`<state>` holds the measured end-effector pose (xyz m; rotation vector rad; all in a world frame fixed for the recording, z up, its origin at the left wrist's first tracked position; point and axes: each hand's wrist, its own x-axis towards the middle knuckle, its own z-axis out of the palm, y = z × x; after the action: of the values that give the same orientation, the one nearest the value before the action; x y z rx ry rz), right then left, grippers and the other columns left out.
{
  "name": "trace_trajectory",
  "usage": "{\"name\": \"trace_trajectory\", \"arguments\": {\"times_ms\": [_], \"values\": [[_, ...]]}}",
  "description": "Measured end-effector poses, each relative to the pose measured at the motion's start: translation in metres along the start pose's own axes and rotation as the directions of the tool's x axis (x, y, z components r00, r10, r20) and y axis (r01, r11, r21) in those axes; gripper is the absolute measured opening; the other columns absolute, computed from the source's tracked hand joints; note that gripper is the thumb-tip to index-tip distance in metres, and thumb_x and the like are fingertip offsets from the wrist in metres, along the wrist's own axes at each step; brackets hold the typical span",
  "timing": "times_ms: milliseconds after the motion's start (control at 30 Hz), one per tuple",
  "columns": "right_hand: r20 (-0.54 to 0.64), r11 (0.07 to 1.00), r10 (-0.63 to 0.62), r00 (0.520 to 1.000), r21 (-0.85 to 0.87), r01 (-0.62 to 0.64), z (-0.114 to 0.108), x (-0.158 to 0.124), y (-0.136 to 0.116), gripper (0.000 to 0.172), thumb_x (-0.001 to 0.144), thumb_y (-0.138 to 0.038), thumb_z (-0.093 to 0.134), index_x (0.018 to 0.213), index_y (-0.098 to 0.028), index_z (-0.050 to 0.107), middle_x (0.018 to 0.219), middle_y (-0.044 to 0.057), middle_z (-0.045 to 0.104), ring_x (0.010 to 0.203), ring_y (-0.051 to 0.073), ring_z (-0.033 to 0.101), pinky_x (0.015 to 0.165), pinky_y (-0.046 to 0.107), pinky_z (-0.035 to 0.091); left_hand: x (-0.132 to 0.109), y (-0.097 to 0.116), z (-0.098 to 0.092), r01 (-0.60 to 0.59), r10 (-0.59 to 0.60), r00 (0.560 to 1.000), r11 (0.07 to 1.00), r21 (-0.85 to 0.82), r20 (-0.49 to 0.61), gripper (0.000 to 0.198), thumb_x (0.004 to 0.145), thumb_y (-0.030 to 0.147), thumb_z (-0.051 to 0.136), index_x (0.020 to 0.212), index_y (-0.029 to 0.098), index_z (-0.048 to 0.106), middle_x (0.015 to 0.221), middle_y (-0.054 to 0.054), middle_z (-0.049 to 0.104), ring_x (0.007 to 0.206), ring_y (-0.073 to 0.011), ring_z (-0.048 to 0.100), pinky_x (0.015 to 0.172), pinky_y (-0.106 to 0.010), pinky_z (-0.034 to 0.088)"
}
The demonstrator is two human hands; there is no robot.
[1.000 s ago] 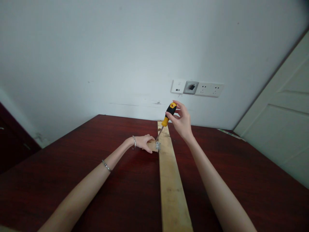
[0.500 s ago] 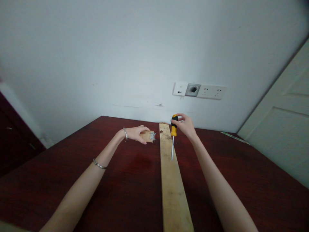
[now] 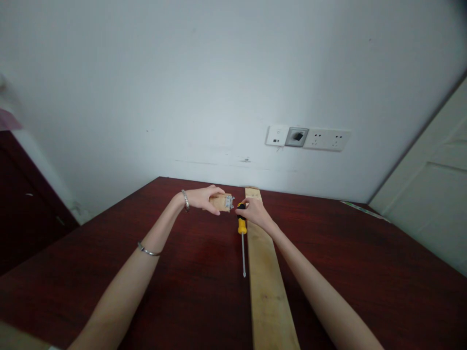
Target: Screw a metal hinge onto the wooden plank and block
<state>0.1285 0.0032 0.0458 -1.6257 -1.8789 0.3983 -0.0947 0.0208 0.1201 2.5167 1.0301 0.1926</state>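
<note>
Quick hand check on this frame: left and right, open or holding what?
Left hand: closed on the small wooden block with a metal fitting.
Right hand: closed on the screwdriver, by its handle.

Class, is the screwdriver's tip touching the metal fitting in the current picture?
No, the screwdriver in the right hand points its tip toward the viewer, apart from the metal fitting on the wood block in the left hand.

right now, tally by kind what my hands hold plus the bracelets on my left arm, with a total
Screwdriver: 1, in the right hand
Wood block: 1, in the left hand, its metal fitting counted with it
Bracelets: 2, one at the wrist, one farther up the forearm
Total: 4
</note>
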Motion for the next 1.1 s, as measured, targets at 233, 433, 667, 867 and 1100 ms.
{"name": "trace_trajectory", "arguments": {"times_ms": [233,433,667,867,1100], "values": [[0.055,0.993,-0.031,0.998,-0.116,0.037,0.015,-0.003,-0.003,0.03,0.062,-0.038,0.068,0.083,-0.016,0.066,0.078,0.005,0.069,0.071,0.017,0.063,0.058,0.023,0.039,0.004,0.0,0.005,0.007,-0.007,1.0,1.0,-0.005,0.021,0.073,0.06,0.05,0.071,0.121,0.018,0.046,0.113,-0.006,0.047,0.098,-0.0219,0.05,0.082,-0.029,0.041],[0.112,0.992,-0.056,0.992,-0.108,0.068,0.019,-0.004,0.0,0.027,0.062,-0.039,0.068,0.075,-0.016,0.066,0.069,0.004,0.068,0.067,0.016,0.062,0.052,0.022,0.037,0.008,-0.002,0.01,0.002,-0.002,1.0,1.0,-0.008,0.028,0.074,0.059,0.051,0.07,0.12,0.017,0.047,0.112,-0.007,0.047,0.099,-0.0228,0.05,0.082,-0.03,0.041],[0.125,0.99,-0.018,0.992,-0.133,0.035,0.022,-0.007,-0.001,0.026,0.061,-0.037,0.07,0.074,-0.015,0.066,0.071,0.005,0.069,0.068,0.017,0.064,0.053,0.022,0.038,0.01,-0.006,0.012,-0.011,0.011,1.0,1.0,0.008,0.025,0.073,0.058,0.051,0.07,0.12,0.018,0.047,0.113,-0.006,0.048,0.099,-0.022,0.05,0.082,-0.029,0.04],[0.131,0.987,-0.028,0.991,-0.153,0.048,0.027,-0.008,0.002,0.026,0.062,-0.036,0.069,0.076,-0.014,0.067,0.073,0.006,0.069,0.068,0.017,0.063,0.053,0.022,0.038,0.012,-0.006,0.014,0.013,-0.012,0.998,1.0,-0.021,0.061,0.077,0.059,0.05,0.07,0.123,0.015,0.045,0.115,-0.008,0.047,0.1,-0.0232,0.049,0.083,-0.03,0.04],[0.149,0.986,-0.033,0.988,-0.156,0.057,0.034,-0.009,0.005,0.031,0.061,-0.038,0.07,0.079,-0.013,0.066,0.076,0.008,0.069,0.069,0.018,0.063,0.053,0.023,0.038,0.015,-0.011,0.018,0.036,-0.033,0.997,0.999,-0.04,0.071,0.079,0.058,0.05,0.07,0.124,0.015,0.045,0.115,-0.008,0.047,0.101,-0.0236,0.05,0.082,-0.03,0.041]]}}
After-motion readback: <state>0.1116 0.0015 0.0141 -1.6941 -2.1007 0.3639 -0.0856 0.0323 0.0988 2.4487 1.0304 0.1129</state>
